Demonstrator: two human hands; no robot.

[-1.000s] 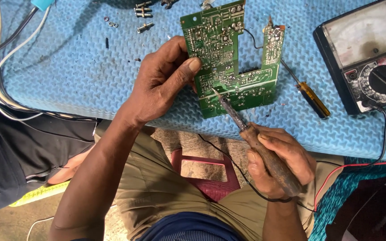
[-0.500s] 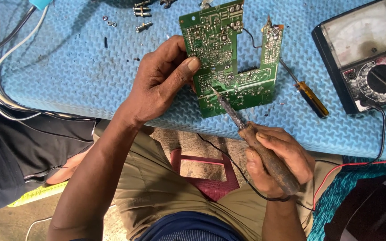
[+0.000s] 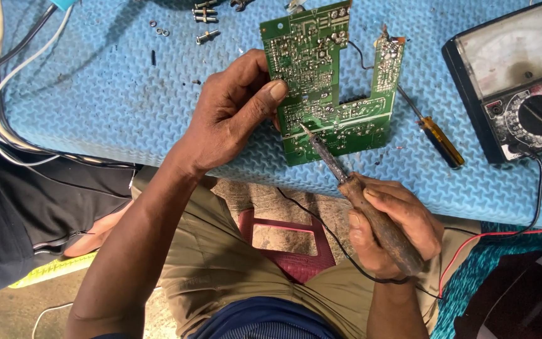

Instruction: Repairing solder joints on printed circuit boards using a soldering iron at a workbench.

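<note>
Now we're gripping the soldering iron [image 3: 371, 216] in our right hand [image 3: 393, 229], shaft slanting up-left, tip touching the circuit board [image 3: 327, 81]; left hand [image 3: 233, 110] pinching board's left edge on blue mat [image 3: 95, 94].

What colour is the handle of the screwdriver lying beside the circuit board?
Translucent amber-yellow with a dark tip end; the screwdriver shows clearly in the head view, right of the green circuit board.

Bright, even daylight; sharp focus, soft shadows.
</note>
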